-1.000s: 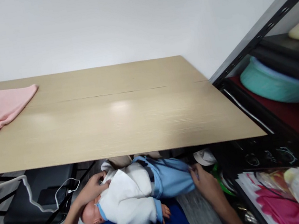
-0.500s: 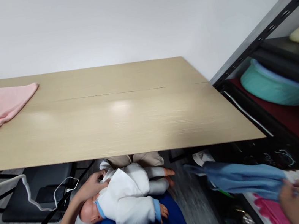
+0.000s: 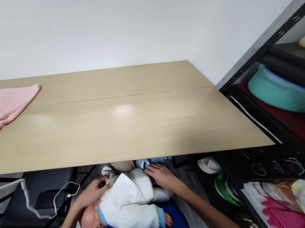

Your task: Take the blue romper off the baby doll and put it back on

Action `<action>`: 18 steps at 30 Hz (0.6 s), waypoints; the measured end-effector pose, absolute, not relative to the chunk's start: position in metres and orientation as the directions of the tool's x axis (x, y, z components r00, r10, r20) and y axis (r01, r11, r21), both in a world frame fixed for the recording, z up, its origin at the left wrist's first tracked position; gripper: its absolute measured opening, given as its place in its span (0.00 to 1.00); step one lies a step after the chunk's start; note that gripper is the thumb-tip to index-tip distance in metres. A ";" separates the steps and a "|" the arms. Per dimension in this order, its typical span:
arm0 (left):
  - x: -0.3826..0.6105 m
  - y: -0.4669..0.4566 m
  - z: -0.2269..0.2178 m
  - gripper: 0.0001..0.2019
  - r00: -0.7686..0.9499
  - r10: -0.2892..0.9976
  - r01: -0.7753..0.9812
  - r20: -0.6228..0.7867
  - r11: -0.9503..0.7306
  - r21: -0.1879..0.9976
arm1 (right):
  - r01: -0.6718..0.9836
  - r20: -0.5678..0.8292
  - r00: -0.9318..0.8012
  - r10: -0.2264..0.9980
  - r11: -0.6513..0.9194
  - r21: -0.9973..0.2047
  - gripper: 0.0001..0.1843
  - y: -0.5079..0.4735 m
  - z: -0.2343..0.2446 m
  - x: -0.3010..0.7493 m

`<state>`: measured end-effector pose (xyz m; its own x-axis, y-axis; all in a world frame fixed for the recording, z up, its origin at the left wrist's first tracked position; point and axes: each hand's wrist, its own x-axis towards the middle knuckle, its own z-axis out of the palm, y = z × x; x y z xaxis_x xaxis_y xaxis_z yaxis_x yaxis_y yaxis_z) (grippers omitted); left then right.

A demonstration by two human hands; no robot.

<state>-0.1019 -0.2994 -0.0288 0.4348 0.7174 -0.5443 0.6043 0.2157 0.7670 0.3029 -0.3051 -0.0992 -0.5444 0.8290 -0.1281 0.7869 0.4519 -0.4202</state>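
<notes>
A baby doll [image 3: 134, 211] in a white fleece outfit with blue cuffs and collar lies on its side across my lap, head to the left. My left hand [image 3: 96, 190] is closed at the doll's upper chest, its fingers on the white clothing. Over the doll's legs, my right hand [image 3: 162, 176] lies back up, its fingers stretched out and a little apart. Just past those fingertips is a blue denim-like garment [image 3: 163, 160], partly hidden by the table edge. The doll's feet are hidden behind my right wrist and forearm.
The wooden table [image 3: 120, 131] overhangs my knees. A folded pink cloth [image 3: 0, 105] lies at its left. A black chair [image 3: 20, 216] with a white cable [image 3: 26, 195] stands lower left. On the right are a black shelf frame [image 3: 280, 34], a teal basin [image 3: 287, 90] and pink fabric [image 3: 282, 213].
My right hand has swung from the right-hand shelf to the doll's legs, bringing the blue garment onto my lap. My left hand has stayed on the doll.
</notes>
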 end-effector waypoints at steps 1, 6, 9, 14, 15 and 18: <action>-0.111 -0.300 -0.030 0.28 0.448 0.704 0.592 -0.552 0.230 0.773 | 0.777 -0.159 -0.569 0.807 0.464 -0.425 0.28 -0.300 -0.101 0.293; -0.164 -0.314 -0.037 0.49 0.406 0.602 0.600 -0.688 0.391 0.697 | 0.619 -0.087 -0.668 0.739 0.488 -0.616 0.51 -0.298 -0.090 0.286; -0.178 -0.324 -0.033 0.58 0.366 0.584 0.505 -0.724 0.529 0.682 | 0.482 -0.049 -0.775 0.629 0.540 -0.689 0.47 -0.306 -0.076 0.285; -0.181 -0.331 -0.002 0.42 0.516 0.596 0.302 -0.615 0.546 0.782 | 0.489 -0.071 -0.692 0.718 0.394 -0.778 0.32 -0.315 -0.054 0.279; -0.184 -0.333 0.004 0.37 0.553 0.605 0.276 -0.573 0.515 0.811 | 0.477 -0.066 -0.654 0.754 0.342 -0.810 0.31 -0.317 -0.051 0.280; -0.202 -0.339 0.013 0.28 0.553 0.694 0.209 -0.460 0.419 0.883 | 0.402 -0.061 -0.509 0.859 0.174 -0.899 0.26 -0.326 -0.045 0.285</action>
